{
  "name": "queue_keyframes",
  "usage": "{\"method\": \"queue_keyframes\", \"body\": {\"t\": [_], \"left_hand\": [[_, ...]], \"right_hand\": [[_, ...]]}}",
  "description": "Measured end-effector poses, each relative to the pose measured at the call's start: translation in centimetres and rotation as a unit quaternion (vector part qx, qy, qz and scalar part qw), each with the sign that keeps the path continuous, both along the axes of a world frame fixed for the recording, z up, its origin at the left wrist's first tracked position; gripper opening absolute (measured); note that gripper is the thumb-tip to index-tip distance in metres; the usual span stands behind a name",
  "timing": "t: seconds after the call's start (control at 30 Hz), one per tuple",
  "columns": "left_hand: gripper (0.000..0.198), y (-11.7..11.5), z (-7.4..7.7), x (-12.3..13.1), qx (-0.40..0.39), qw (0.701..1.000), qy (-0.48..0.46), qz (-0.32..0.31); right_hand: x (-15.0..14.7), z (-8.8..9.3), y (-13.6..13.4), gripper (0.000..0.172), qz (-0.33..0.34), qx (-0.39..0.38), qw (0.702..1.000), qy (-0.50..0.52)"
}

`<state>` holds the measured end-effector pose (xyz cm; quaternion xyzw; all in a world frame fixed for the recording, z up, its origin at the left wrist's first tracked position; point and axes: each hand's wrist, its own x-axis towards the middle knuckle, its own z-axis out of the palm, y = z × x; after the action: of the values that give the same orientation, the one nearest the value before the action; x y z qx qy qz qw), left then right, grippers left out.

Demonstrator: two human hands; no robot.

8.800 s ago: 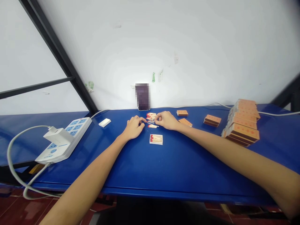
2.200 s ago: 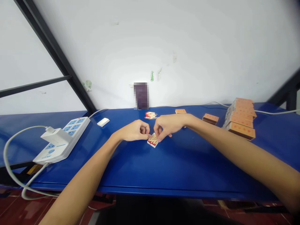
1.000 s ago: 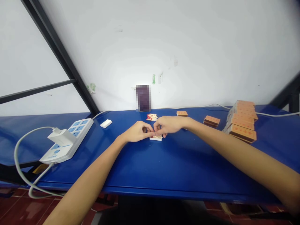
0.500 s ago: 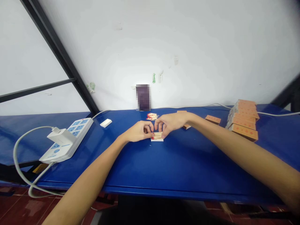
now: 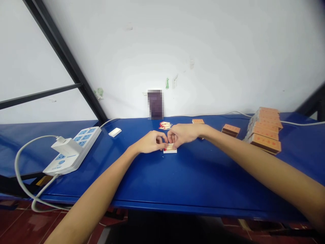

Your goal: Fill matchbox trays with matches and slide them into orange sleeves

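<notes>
A small white matchbox tray (image 5: 170, 151) lies on the blue table, filled with matches (image 5: 168, 148) whose red heads point left. My left hand (image 5: 151, 141) is at the tray's left end, its fingers curled and the thumb at the rim. From the right, my right hand (image 5: 181, 135) reaches over the tray with bent fingers, thumb and fingertips closed on the matches; the exact contact is partly hidden. Just behind both hands is a loose pile of red-headed matches (image 5: 165, 125).
An empty white tray (image 5: 115, 132) lies at left, beside a power strip (image 5: 76, 152) with a plugged-in charger and cable. Orange matchboxes (image 5: 198, 121) (image 5: 230, 130) lie behind my right arm. Stacked matchboxes (image 5: 265, 132) stand at right. A blurred dark rectangle (image 5: 155, 105) is at the wall.
My right hand has shifted slightly left, its thumb moving from the tray's right end onto the matches. My left hand stays nearly in place.
</notes>
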<state>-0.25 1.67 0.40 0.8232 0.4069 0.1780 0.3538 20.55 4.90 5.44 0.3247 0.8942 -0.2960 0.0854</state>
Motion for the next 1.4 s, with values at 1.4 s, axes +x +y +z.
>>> {"method": "queue_keyframes", "body": {"t": [1.4], "left_hand": [[0.05,1.7,-1.5,-1.2,0.258,0.928,0.17,0.208]], "right_hand": [[-0.8,-4.9,0.6,0.032,-0.159,0.287,0.944,-0.015]]}}
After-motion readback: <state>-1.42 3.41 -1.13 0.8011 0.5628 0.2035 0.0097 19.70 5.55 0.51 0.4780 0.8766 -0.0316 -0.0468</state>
